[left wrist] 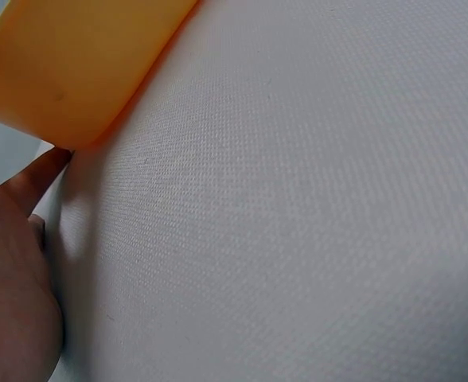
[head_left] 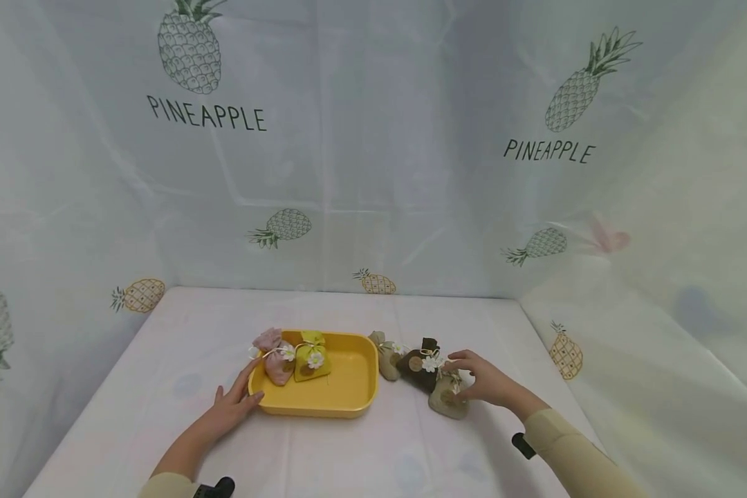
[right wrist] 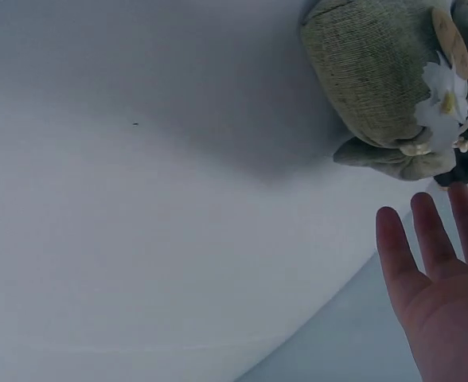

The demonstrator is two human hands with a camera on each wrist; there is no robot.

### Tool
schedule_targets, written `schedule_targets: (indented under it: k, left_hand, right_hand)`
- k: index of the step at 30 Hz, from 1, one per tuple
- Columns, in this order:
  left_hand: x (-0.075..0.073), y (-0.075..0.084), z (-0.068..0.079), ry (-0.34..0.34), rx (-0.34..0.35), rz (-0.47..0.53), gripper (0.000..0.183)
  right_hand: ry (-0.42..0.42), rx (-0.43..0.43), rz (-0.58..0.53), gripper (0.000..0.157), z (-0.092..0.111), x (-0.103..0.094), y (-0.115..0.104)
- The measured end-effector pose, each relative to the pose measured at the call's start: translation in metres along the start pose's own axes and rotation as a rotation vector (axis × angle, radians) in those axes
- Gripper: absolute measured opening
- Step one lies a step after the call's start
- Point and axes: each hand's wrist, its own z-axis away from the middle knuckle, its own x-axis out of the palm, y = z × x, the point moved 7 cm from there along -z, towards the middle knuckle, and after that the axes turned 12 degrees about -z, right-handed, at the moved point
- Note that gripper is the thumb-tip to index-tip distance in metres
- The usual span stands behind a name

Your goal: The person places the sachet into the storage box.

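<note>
At the near left corner of a yellow tray (head_left: pixel 352 373), my left hand (head_left: pixel 232 408) rests with fingers spread along the outer wall and thumb by the front corner. Inside the tray's left part lie a pink drawstring pouch (head_left: pixel 278 370) and a yellow-green pouch (head_left: pixel 311 366) with a white flower. My right hand (head_left: pixel 488 380) reaches around the nearest olive burlap pouch (head_left: pixel 447 401), thumb and index finger apart on its right side. The right wrist view shows straight fingers (right wrist: pixel 437 239) just off the tied burlap pouch (right wrist: pixel 369 72); contact by the thumb is hidden there.
Beside the olive pouch lies a dark brown pouch (head_left: pixel 416 370) with a flower. Another olive pouch (head_left: pixel 386 360) sits between it and the tray's right wall. The white-covered table (head_left: pixel 348 456) meets pineapple-print curtains (head_left: pixel 373 173) at the back and sides.
</note>
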Motion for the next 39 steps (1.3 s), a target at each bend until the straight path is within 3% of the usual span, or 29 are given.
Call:
schedule_targets:
  k: [8,14,26,39]
  left_hand:
    - [0.000,0.002,0.002,-0.006,-0.005,0.010,0.072]
    - [0.002,0.000,0.002,-0.005,-0.005,0.006,0.072]
    - [0.000,-0.001,-0.001,0.012,0.010,0.006,0.071]
    - [0.001,-0.001,-0.001,0.008,0.006,0.008,0.072]
  right_hand:
    - [0.002,0.088,-0.142,0.054,0.007,0.006,0.025]
    - [0.002,0.094,-0.214,0.052,0.007,0.011,0.032]
    - [0.033,0.174,-0.151,0.047,0.006,0.015,0.038]
    - [-0.011,0.094,-0.145,0.042,0.007,0.013,0.019]
